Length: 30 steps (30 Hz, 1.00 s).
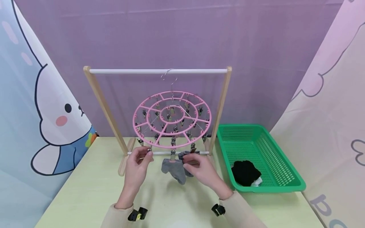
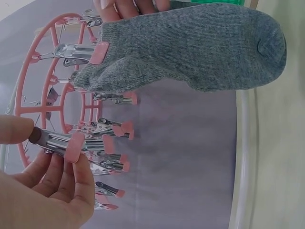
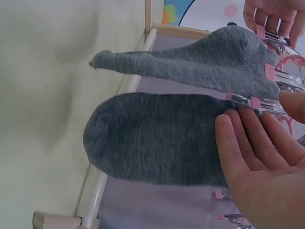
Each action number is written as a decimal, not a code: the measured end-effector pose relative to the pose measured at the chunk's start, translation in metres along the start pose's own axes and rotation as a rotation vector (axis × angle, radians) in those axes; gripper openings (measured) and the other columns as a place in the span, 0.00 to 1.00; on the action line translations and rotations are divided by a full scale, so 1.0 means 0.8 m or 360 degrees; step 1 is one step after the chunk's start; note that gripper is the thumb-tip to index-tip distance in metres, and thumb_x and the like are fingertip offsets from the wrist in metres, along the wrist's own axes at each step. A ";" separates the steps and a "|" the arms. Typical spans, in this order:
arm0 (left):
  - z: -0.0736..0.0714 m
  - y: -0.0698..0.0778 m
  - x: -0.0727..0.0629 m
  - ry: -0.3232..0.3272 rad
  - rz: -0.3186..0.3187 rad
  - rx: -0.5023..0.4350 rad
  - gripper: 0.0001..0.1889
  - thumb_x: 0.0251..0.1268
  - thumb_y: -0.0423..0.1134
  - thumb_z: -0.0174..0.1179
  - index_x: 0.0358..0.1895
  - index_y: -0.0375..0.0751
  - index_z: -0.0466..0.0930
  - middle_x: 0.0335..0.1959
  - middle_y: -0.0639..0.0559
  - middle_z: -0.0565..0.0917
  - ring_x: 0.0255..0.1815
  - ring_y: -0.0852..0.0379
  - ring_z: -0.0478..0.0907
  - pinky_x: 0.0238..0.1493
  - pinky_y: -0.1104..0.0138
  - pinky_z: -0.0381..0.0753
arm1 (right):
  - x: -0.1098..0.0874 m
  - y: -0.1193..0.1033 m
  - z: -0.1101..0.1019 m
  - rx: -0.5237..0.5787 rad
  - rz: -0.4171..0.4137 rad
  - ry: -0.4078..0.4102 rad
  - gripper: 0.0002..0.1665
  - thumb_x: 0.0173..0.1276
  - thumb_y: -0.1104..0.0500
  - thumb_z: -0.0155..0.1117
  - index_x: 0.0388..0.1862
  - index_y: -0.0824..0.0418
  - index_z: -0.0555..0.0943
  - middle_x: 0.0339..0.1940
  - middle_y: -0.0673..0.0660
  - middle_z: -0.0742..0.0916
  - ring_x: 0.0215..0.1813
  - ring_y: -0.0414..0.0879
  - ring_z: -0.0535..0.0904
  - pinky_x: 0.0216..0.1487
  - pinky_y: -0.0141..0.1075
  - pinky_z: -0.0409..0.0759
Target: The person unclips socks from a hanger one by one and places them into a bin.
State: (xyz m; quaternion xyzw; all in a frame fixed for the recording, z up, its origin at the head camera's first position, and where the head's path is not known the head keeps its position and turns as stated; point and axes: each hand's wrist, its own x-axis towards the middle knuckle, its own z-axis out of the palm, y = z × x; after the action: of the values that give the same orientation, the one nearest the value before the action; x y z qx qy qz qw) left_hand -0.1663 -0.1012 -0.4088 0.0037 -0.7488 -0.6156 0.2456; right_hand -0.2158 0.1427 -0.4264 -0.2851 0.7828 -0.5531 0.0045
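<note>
Two grey socks hang by metal clips from a round pink drying hanger [image 1: 171, 147]. The left sock [image 1: 176, 171] dangles from a pink-tipped clip [image 2: 78, 52], toe down. My left hand [image 1: 136, 166] pinches another clip [image 2: 57, 143] at the hanger's front left rim, thumb against one handle and fingers at the other; that clip holds no sock. My right hand [image 1: 202, 167] is at the top of the right sock [image 3: 152, 138], its fairly straight fingers against the fabric just below the clip. The thumb stands apart from those fingers.
A wooden stand with a white top bar [image 1: 128, 71] carries the hanger's hook. Several other clips hang around the rings. To the right, a green plastic basket [image 1: 273, 189] holds a black cloth item [image 1: 246, 173] and something white [image 1: 257, 181]. A purple curtain [image 1: 182, 38] stands behind.
</note>
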 end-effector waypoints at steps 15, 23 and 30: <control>0.000 0.000 -0.002 -0.0017 0.0022 -0.0038 0.12 0.72 0.29 0.60 0.54 0.28 0.78 0.42 0.37 0.80 0.36 0.58 0.81 0.45 0.72 0.82 | 0.009 0.006 0.022 0.0116 0.0069 -0.0088 0.12 0.71 0.61 0.68 0.49 0.68 0.86 0.45 0.60 0.88 0.45 0.49 0.86 0.46 0.33 0.84; -0.001 -0.001 -0.001 -0.0022 0.0011 -0.0034 0.12 0.73 0.29 0.61 0.55 0.28 0.78 0.43 0.37 0.80 0.37 0.58 0.81 0.44 0.72 0.81 | 0.011 0.006 0.027 0.0101 0.0107 -0.0069 0.12 0.71 0.59 0.69 0.49 0.64 0.87 0.45 0.56 0.86 0.44 0.45 0.84 0.45 0.34 0.83; 0.000 0.000 -0.003 0.0033 0.0037 0.0046 0.15 0.72 0.31 0.62 0.58 0.30 0.77 0.44 0.40 0.81 0.41 0.59 0.80 0.47 0.74 0.78 | 0.009 0.003 0.025 0.0098 0.0103 -0.0078 0.09 0.72 0.61 0.67 0.46 0.65 0.87 0.43 0.57 0.88 0.42 0.46 0.85 0.42 0.33 0.84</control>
State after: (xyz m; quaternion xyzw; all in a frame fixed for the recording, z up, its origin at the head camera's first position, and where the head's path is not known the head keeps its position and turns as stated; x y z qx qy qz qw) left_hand -0.1642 -0.1005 -0.4095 0.0049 -0.7549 -0.6018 0.2605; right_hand -0.2164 0.1224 -0.4341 -0.2728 0.7739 -0.5694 0.0504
